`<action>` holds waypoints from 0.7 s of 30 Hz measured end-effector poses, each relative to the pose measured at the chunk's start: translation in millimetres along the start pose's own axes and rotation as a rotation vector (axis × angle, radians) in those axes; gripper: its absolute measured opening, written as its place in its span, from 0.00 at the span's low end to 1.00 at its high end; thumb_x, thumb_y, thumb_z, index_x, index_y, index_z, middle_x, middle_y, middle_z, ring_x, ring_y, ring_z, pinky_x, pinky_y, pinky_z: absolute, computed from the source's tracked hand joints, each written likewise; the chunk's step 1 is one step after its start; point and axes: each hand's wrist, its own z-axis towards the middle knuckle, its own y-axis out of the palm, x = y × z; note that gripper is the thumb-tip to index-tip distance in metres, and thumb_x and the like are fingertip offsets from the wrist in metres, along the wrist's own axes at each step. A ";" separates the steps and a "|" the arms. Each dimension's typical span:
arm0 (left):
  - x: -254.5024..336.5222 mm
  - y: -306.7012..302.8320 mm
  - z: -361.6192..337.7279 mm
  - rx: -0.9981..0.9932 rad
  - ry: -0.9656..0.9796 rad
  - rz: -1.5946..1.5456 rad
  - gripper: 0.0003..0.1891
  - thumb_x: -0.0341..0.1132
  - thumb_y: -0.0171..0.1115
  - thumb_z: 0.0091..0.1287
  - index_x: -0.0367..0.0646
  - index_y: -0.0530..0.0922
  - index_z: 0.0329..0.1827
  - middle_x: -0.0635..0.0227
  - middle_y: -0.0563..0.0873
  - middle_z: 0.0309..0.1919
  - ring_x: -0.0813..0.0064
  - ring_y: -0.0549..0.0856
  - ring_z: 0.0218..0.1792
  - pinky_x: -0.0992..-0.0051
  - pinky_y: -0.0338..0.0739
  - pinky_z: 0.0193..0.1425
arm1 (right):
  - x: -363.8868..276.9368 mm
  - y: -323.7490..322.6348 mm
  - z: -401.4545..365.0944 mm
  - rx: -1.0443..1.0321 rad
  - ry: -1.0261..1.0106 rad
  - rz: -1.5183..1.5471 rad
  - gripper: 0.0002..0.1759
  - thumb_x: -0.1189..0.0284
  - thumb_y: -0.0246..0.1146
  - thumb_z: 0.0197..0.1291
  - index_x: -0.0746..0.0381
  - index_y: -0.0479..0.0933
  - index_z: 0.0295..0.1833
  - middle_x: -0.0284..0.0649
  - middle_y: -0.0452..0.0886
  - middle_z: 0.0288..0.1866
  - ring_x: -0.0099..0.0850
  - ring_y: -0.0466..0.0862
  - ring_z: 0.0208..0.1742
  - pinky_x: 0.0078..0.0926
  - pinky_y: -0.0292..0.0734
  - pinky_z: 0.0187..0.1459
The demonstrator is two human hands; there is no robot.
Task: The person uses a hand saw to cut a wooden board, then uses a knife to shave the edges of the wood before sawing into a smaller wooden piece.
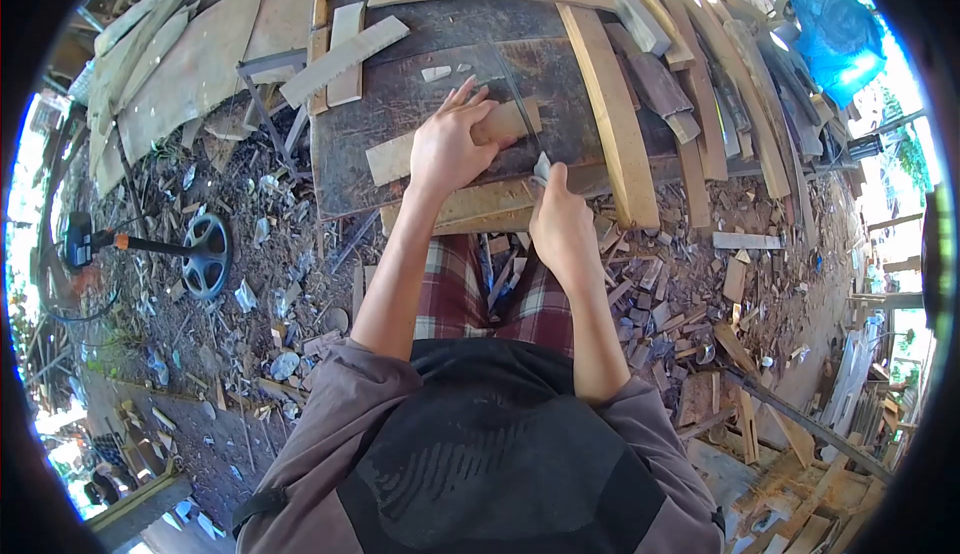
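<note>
My left hand (452,144) lies across a short pale board (393,158), fingers spread and pressing it onto a dark, worn wooden workbench (345,169). The board slants up to the right and its middle is under the hand. In my right hand (563,222), closed around a greyish handle, is a handsaw (517,94) seen nearly edge-on. Its thin dark blade points away from me and crosses the board near its right end. How deep the blade sits in the wood cannot be made out. A small pale offcut (436,73) lies beyond the left hand.
Loose strips (345,59) lie at the bench's far left, and a long beam (600,94) runs along its right side. Stacked lumber (735,84) stands further right, near a blue plastic bag (835,39). Wood scraps (650,299) cover the ground. A black wheel (207,255) is at left.
</note>
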 end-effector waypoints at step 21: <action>7.1 -7.7 -1.8 0.002 -0.003 -0.070 0.27 0.37 0.74 0.53 0.42 0.83 0.58 0.57 0.77 0.68 0.61 0.69 0.74 0.65 0.72 0.72 | 7.2 -9.9 -18.5 0.011 -0.025 0.040 0.19 0.71 0.50 0.70 0.67 0.61 0.62 0.69 0.81 0.39 0.66 0.81 0.44 0.62 0.74 0.47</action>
